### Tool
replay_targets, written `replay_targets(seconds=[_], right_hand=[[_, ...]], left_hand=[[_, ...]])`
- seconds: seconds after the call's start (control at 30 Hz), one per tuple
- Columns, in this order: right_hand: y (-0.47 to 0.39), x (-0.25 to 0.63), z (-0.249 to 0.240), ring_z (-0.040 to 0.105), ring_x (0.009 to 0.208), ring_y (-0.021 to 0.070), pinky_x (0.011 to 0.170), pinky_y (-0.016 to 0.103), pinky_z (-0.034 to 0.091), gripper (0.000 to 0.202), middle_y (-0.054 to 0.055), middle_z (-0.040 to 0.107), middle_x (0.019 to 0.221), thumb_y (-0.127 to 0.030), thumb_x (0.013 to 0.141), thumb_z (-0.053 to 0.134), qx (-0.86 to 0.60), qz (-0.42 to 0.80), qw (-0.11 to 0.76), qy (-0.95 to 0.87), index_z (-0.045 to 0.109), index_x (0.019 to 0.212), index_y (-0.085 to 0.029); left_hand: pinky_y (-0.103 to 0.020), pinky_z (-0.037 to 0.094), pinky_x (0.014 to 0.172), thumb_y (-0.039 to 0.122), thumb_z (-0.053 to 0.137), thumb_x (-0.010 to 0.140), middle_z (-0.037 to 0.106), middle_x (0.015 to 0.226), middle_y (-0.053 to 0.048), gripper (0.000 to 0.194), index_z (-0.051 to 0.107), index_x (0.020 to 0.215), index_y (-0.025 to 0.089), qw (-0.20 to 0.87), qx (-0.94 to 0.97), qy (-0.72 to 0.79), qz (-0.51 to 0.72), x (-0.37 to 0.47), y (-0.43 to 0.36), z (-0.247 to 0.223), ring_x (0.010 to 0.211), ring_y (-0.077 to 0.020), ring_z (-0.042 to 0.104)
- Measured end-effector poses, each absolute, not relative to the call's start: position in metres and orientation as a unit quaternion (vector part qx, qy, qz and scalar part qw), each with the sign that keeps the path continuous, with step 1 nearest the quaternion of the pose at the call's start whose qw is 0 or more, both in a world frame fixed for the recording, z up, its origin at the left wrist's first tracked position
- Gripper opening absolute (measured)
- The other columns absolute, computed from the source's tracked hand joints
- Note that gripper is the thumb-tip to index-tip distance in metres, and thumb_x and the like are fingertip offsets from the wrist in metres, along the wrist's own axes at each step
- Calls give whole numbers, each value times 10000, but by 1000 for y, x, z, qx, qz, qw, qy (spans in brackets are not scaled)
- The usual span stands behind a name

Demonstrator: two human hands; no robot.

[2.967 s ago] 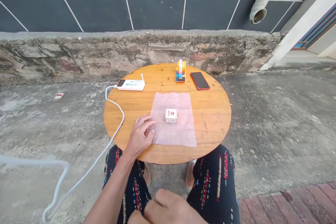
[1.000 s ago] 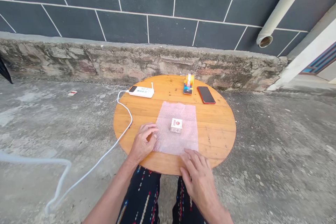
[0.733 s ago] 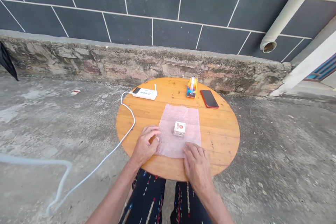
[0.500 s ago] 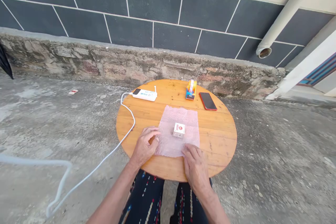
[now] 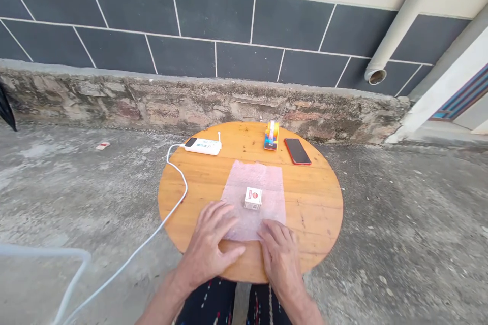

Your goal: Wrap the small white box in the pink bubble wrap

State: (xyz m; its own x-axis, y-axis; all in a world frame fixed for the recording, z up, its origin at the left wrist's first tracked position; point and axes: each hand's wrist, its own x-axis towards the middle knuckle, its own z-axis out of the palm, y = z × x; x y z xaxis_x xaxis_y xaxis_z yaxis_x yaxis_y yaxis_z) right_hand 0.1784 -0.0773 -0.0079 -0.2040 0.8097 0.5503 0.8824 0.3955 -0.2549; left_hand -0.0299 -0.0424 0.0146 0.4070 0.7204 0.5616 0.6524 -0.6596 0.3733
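A sheet of pinkish bubble wrap [image 5: 267, 177] lies flat on the round wooden table [image 5: 320, 198]. On it sits a small white box [image 5: 252, 198] with a red mark on top. My left hand [image 5: 211, 238] is open, its fingers spread over the sheet's near left part and its thumb apart, holding nothing. At the near right corner, my right hand [image 5: 281, 249] has its fingers bent together on the bubble wrap's edge; its thumb is mostly hidden. Neither hand touches the box.
Toward the back of the table lie a white power strip [image 5: 204, 146] with a long white cord [image 5: 175, 205], a tape dispenser [image 5: 272, 135] in yellow and blue, and a red-edged phone [image 5: 298, 151]. Behind stands a stone-based wall [image 5: 171, 104] with a drain pipe [image 5: 396, 25].
My left hand has moved right and nearer, from beside the sheet to over its near left part, fingers spreading. My right hand stays at the near right corner. The view has shifted slightly.
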Motion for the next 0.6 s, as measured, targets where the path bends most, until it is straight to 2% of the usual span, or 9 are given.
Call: replay_targets(seconds=[0.13,0.27,0.33,0.43,0.5,0.6], right_hand=[[-74,180,4,547,1004,253,819,395,400,245,66,645,1111,-100,864,464,-544,-31,332,-770,651,950,-233],[-65,184,21,565,958,235,809,390,401,221,62,649,1093,-108,875,467,-529,-3,354,-771,643,940,-225],[-61,190,30,581,926,224,809,390,411,199,59,657,1074,-124,885,476,-522,15,354,-776,640,935,-224],[-51,204,46,601,949,225,825,389,446,134,64,659,1079,-222,898,523,-504,61,350,-787,645,952,-230],[-39,214,59,609,992,225,844,382,470,151,69,659,1093,-293,902,542,-498,106,354,-785,647,992,-234],[-12,225,72,610,1042,203,894,359,477,204,67,651,1121,-315,926,505,-491,182,351,-776,636,1059,-233]], left_hand=[[-588,290,1084,183,632,738,544,1302,-74,373,583,1101,254,14,855,411,316,-15,-39,16,1277,-317,401],[-573,298,1081,46,527,738,565,1268,-42,287,630,919,243,0,847,417,329,-6,-24,17,1274,-289,406],[-567,316,1072,34,512,730,571,1248,-36,248,623,828,233,12,842,413,348,-3,-17,19,1269,-286,407],[-562,351,1051,36,515,704,582,1217,-42,234,603,797,232,46,832,408,374,0,-10,21,1256,-288,420],[-560,368,1038,33,520,679,587,1205,-44,241,589,791,235,66,824,407,388,1,-6,21,1251,-292,427],[-550,386,1025,16,519,656,586,1198,-41,258,566,781,237,83,815,403,408,2,-3,19,1245,-287,436]])
